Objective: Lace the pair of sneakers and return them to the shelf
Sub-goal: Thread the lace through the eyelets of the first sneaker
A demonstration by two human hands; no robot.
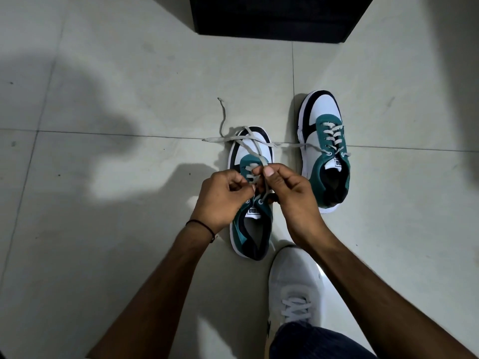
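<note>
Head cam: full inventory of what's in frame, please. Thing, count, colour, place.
near sneaker: 1, teal, white and black, floor centre, under the hands, partly laced.
lace: 1, grey, loose ends trailing over the near sneaker's toe onto the floor.
far sneaker: 1, same colours, floor to the right, laced.
dark unit: 1, black, top edge; cannot tell if it is the shelf.
floor: pale tiles.
worn shoe: 1, white, on the person's foot, bottom centre.
wristband: 1, dark, left wrist.
left hand: pinching lace.
right hand: fingers pinching lace.
</note>
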